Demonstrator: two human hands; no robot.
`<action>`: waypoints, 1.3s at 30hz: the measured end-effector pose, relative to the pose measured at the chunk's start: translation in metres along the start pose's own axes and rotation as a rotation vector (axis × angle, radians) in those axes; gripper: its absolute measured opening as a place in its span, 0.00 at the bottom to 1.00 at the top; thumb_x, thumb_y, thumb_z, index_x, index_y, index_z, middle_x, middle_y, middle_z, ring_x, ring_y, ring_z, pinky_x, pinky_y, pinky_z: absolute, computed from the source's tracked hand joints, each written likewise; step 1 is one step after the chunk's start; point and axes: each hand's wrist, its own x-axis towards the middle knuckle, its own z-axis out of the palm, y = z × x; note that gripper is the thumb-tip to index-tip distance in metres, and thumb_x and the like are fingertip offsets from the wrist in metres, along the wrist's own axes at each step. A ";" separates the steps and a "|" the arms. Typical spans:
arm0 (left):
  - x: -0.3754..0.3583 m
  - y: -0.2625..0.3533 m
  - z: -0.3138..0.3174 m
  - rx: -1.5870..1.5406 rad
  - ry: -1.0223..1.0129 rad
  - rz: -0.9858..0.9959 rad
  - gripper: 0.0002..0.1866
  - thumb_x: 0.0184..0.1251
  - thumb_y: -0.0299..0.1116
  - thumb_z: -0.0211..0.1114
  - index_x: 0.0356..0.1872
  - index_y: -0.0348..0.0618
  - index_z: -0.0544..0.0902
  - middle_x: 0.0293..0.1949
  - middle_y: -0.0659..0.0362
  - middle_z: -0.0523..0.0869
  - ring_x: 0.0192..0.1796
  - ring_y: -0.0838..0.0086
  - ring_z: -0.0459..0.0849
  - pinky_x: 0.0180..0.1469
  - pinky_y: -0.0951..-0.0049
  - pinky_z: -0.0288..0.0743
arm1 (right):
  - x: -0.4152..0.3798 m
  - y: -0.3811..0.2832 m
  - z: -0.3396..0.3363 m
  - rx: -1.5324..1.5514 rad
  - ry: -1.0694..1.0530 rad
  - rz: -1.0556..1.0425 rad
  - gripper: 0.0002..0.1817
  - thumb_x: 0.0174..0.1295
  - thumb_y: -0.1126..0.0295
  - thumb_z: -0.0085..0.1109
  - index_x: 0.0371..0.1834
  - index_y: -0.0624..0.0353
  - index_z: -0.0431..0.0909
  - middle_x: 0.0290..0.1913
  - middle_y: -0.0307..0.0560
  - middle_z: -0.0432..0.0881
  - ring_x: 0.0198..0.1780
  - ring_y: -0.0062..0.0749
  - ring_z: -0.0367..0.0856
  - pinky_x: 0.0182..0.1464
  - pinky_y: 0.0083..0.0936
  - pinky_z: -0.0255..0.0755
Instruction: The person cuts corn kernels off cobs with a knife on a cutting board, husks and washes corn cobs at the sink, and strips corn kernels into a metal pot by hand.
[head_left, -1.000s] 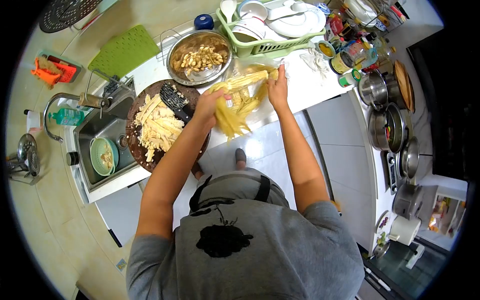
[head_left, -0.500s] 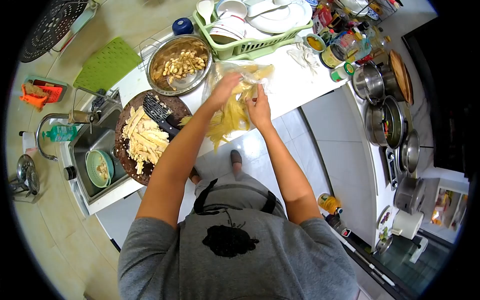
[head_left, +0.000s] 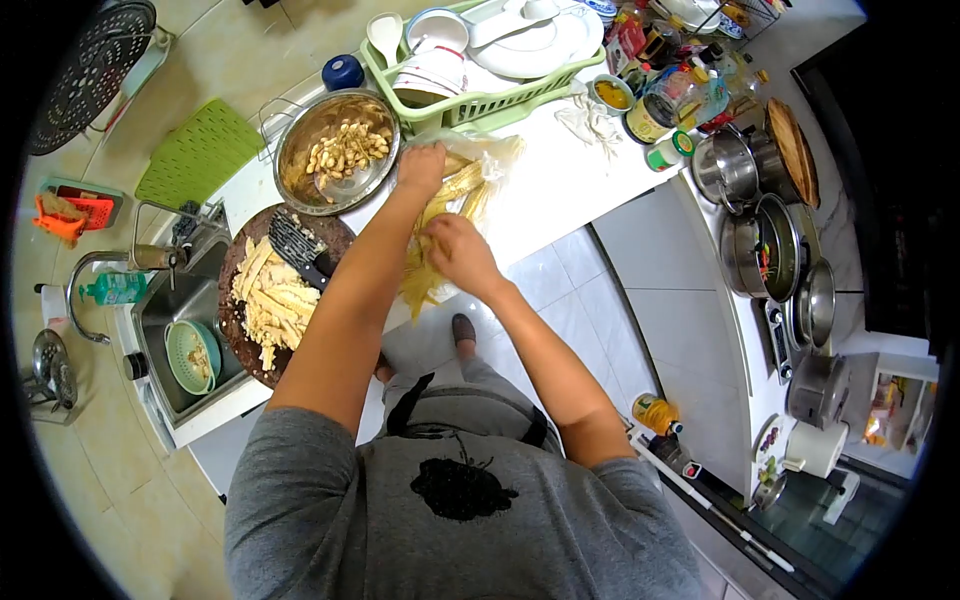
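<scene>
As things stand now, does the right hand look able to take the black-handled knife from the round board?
Probably not directly: the left forearm crosses between the right hand and the knife. Nothing seems to lie on the knife, so moving that forearm would likely free the way.

2 hands [head_left: 421, 168] [head_left: 463, 254], 1 bag [head_left: 502, 152]

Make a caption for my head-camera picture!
Left hand at a plastic bag, right hand at yellow strips, near a steel bowl.
</scene>
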 end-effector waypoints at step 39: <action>-0.024 -0.015 -0.033 -0.406 0.101 -0.104 0.12 0.63 0.33 0.57 0.39 0.36 0.85 0.43 0.43 0.85 0.47 0.48 0.84 0.49 0.54 0.77 | 0.022 0.044 0.002 0.168 -0.025 0.373 0.13 0.61 0.70 0.56 0.46 0.65 0.81 0.38 0.60 0.84 0.41 0.52 0.83 0.45 0.39 0.76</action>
